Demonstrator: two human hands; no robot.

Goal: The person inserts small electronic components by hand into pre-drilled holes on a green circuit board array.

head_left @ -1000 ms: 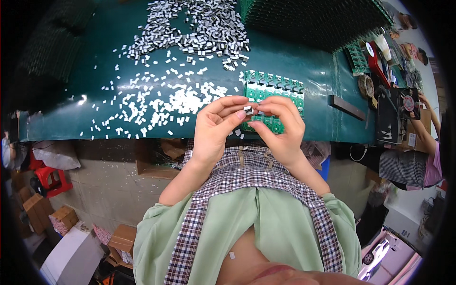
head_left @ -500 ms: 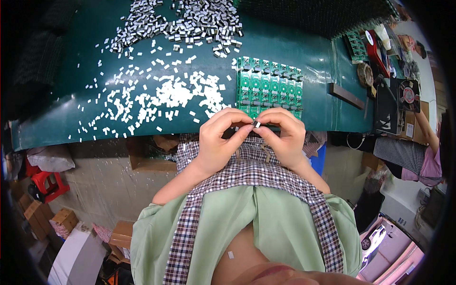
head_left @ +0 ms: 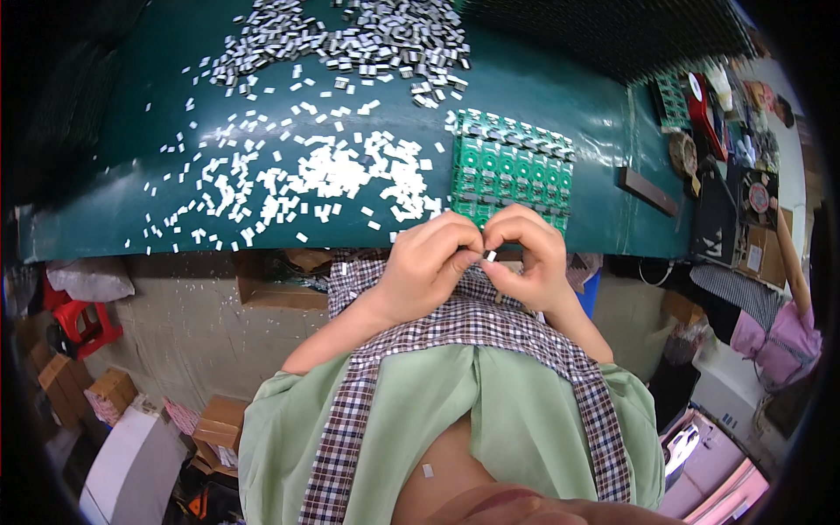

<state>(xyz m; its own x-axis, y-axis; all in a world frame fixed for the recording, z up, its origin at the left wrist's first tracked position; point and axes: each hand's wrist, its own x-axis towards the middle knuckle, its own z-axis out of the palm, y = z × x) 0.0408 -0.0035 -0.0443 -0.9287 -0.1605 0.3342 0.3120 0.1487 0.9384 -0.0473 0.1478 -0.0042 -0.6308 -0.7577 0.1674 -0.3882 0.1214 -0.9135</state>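
My left hand (head_left: 429,267) and my right hand (head_left: 534,262) meet at the table's near edge, fingertips pinched together. Between them is a small black-and-white electronic component (head_left: 491,256), mostly hidden by the fingers; its white face shows by the right thumb. Just beyond my hands lies a green circuit board panel (head_left: 512,166) with rows of round patterns and dark parts. Left of the panel, many small white rectangular pieces (head_left: 332,171) are scattered over the green table. Farther back is a heap of similar black-and-white components (head_left: 394,39).
The green table (head_left: 289,232) carries a dark metal bar (head_left: 647,192) at right. Stacked dark racks (head_left: 604,31) rise at the back. A fan (head_left: 758,196) and another person's arm (head_left: 792,262) are at far right. A red stool (head_left: 87,328) stands on the floor at left.
Both hands have come slightly nearer to me, still pinching the component, which has turned so that less of its black body shows. The whole view has shifted a little.
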